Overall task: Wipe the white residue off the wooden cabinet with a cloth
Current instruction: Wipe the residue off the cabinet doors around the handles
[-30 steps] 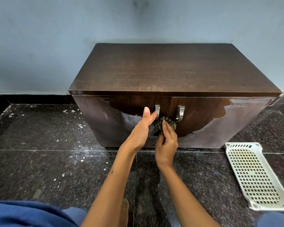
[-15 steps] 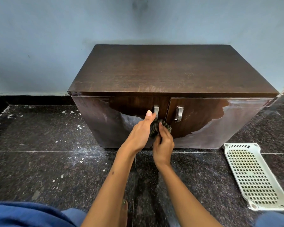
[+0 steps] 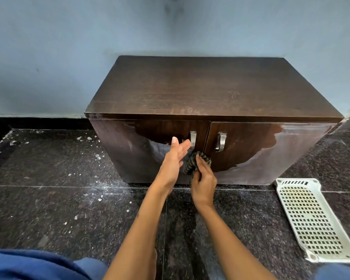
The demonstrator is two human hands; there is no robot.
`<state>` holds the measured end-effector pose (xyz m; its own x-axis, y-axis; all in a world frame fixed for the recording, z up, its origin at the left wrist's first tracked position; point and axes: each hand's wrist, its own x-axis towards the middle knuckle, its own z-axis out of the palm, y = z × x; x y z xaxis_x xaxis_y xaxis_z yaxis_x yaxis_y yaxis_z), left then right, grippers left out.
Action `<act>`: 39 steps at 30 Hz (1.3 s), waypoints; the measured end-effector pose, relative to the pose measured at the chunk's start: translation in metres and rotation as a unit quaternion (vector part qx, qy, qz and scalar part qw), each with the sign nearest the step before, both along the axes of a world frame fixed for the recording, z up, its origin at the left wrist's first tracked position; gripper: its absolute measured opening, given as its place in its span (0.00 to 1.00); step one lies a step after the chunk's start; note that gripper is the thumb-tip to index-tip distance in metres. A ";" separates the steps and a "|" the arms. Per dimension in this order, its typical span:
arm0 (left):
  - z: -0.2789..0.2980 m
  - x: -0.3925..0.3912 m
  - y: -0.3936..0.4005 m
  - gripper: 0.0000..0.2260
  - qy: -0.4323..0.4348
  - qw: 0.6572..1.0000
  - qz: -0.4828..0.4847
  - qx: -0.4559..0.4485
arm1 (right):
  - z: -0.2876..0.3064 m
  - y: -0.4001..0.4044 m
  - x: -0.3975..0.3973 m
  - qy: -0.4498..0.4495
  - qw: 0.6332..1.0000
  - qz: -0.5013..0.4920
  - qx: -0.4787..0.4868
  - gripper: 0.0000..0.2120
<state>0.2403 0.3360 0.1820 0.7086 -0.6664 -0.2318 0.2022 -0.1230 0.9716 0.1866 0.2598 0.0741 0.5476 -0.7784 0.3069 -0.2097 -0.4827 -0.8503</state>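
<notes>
No brand, label or writing is showing anywhere. A white perforated plastic tray (image 3: 309,219) is lying flat on the dark speckled floor (image 3: 49,199) at about four o'clock from the wooden cabinet (image 3: 210,91), and nothing is lying in it.

The cabinet is standing against the pale blue wall (image 3: 69,47). A whitish film is covering the outer and lower parts of both doors, while a darker, cleaner patch is spreading around the two metal handles (image 3: 192,140). White flecks are scattered over the floor at about nine o'clock from the cabinet.

The right hand (image 3: 203,179) is gripping a bunched striped cloth (image 3: 192,162), its fingers (image 3: 202,163) curled round the wad and pressing it against the door fronts just below the handles, near the seam between the doors. The left hand (image 3: 173,158) is holding nothing: its fingers are straight and its thumb raised, with the fingertips reaching the door beside the left handle.

Compared with a second ago, the cloth is sitting slightly lower and further left, and the left hand is resting in nearly the same spot.
</notes>
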 end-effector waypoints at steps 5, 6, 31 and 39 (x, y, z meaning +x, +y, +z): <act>0.002 0.001 -0.006 0.30 0.092 0.993 0.060 -0.048 | 0.008 0.001 0.000 -0.024 1.000 -0.007 -0.006 0.21; 0.003 0.003 -0.007 0.31 0.097 0.993 0.056 -0.044 | 0.007 -0.001 0.001 -0.014 1.000 0.005 -0.008 0.21; 0.057 0.053 -0.024 0.43 -0.099 0.952 -0.163 0.239 | 0.012 0.010 0.004 -0.034 0.998 -0.013 0.051 0.21; 0.045 0.052 -0.022 0.43 -0.057 0.973 -0.117 0.192 | 0.011 0.016 0.009 -0.016 0.997 0.003 0.073 0.20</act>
